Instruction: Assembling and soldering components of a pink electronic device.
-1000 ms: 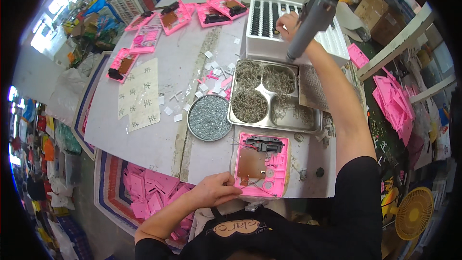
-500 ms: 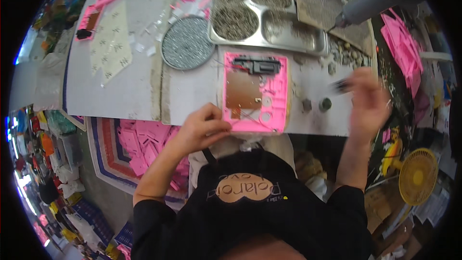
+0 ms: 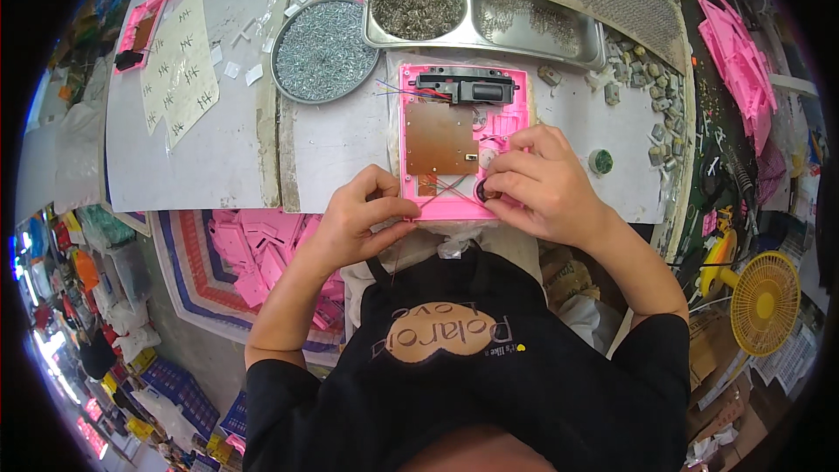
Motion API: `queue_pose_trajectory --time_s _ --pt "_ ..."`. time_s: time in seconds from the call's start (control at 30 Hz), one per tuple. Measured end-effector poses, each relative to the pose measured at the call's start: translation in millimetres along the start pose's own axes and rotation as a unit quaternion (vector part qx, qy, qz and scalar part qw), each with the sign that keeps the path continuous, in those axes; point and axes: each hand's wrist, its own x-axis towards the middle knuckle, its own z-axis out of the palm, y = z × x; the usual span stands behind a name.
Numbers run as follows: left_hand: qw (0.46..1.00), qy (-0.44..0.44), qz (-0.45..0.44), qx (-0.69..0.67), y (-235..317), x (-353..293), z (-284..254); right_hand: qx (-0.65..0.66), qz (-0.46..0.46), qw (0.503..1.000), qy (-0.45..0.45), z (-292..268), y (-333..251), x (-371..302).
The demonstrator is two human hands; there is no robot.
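A pink plastic housing (image 3: 455,210) lies open in front of me, near the table's front edge. Inside it are a brown circuit board (image 3: 441,140), a black rectangular module (image 3: 476,89) along the far side and thin loose wires. My left hand (image 3: 367,214) grips the housing's near left corner between thumb and fingers. Fingers of my right hand (image 3: 546,188) pinch a small black round part (image 3: 481,191) down at the near right of the housing's inside. Its exact kind is partly hidden by the fingertips.
Beyond the housing stand a round tray of small screws (image 3: 323,52) and a steel compartment tray (image 3: 472,48) with small metal parts. A small green round piece (image 3: 600,161) and several grey lumps (image 3: 660,135) sit right. Pink pieces fill a striped bag (image 3: 197,284) below left; a yellow fan (image 3: 763,301) stands right.
My right hand has come left from the table's right side, bringing the black part into the housing. The hanging grey tool at upper right is out of view. My left hand stays at the corner.
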Motion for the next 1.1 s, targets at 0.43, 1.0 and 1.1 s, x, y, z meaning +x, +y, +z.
queue_pose_trajectory --time_s 0.43,1.0,1.1 --pt "0.997 -0.062 0.013 0.054 7 11 -11 0.074 0.010 0.996 0.041 -16 22 -11" --pt "0.924 -0.100 0.163 0.331 5 268 28 -0.068 0.318 0.929 0.177 -77 65 -58" --pt "0.886 -0.167 0.158 0.403 -12 299 45 -0.014 0.332 0.918 0.215 -82 47 -83"
